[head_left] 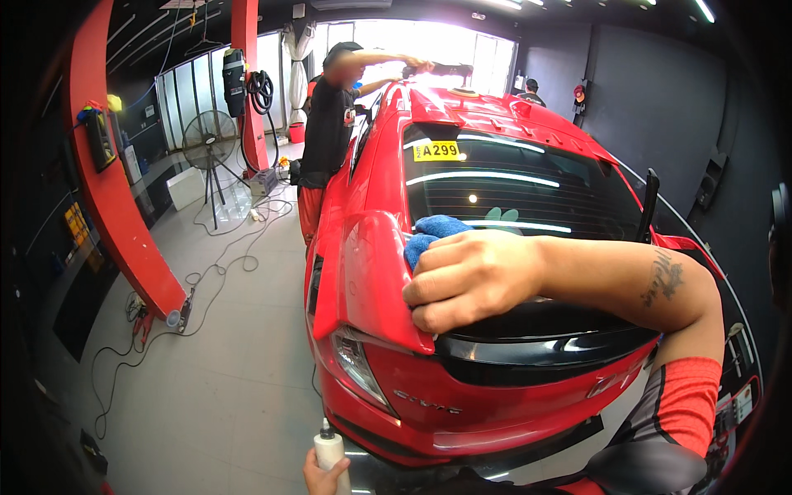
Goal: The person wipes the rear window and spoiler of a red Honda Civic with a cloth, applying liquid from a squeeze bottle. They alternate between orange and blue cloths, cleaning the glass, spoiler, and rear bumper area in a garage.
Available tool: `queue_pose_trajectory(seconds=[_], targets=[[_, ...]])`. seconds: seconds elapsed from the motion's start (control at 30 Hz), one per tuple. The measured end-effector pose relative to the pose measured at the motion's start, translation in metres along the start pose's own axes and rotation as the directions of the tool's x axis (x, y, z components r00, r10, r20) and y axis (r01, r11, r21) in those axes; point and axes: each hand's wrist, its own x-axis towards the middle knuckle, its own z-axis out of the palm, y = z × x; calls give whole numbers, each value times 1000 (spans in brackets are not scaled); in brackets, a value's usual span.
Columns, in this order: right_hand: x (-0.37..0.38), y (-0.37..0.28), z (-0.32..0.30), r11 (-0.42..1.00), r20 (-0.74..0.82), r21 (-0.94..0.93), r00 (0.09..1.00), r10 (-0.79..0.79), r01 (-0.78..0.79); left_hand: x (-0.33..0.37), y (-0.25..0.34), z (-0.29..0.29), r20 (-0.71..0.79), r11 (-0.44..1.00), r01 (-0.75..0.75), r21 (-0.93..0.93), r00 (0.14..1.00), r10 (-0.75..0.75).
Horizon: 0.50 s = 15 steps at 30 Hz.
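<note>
My right hand (474, 276) reaches across the rear of a red car (363, 264), its fingers closed round a blue cloth (441, 229). Hand and cloth are at the left end of the spoiler, below the dark rear window (528, 186); the fingertips and part of the cloth are hidden behind the hand. Low at the bottom edge, my left hand (326, 477) grips a white squeeze bottle (329, 452) with a pointed nozzle, held upright beside the rear bumper. The left tail light (363, 367) lies between the two hands.
A co-worker (328, 124) in a dark shirt leans over the car roof with a tool. Another person (530, 92) stands beyond the car. Red pillars (124, 190), a standing fan (209, 140) and loose cables (219, 268) are on the left. A dark wall (660, 107) runs along the right.
</note>
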Motion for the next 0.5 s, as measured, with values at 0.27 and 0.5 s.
queue_pose_trajectory(seconds=[0.27, 0.5], targets=[[-12, 27, 0, 988, 139, -19, 978, 156, -155, 6, 8, 11, 50, 1000, 10, 9, 999, -10], [8, -10, -7, 998, 66, -53, 998, 17, -13, 5, 12, 13, 38, 1000, 3, 21, 999, -4]])
